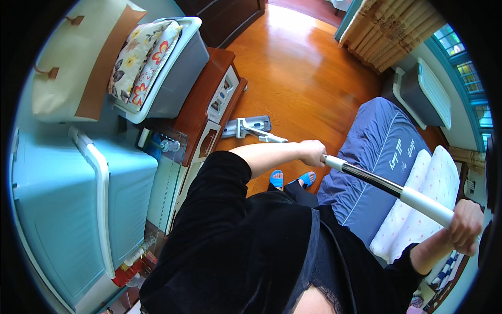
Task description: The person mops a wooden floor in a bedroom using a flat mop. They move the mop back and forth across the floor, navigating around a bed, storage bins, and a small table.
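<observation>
A flat mop runs slantwise in front of me, its white-and-chrome pole [372, 178] passing through both fists. My left hand [312, 153] is closed around the lower part of the pole. Near its upper end, my right hand [466, 227] grips the white handle sleeve. The grey flat mop head [251, 125] lies on the wooden floor [290, 90], close against the base of the reddish-brown cabinet [208, 98]. A white hinged bracket joins the head to the pole.
A bed with a blue-grey cover [364, 157] and folded white bedding [415, 208] stands on the right. Storage boxes [423, 94] sit beneath the window. At left are light-blue bins [59, 204] and a grey box [176, 78] holding floral fabric. Blue slippers [277, 180] are on my feet.
</observation>
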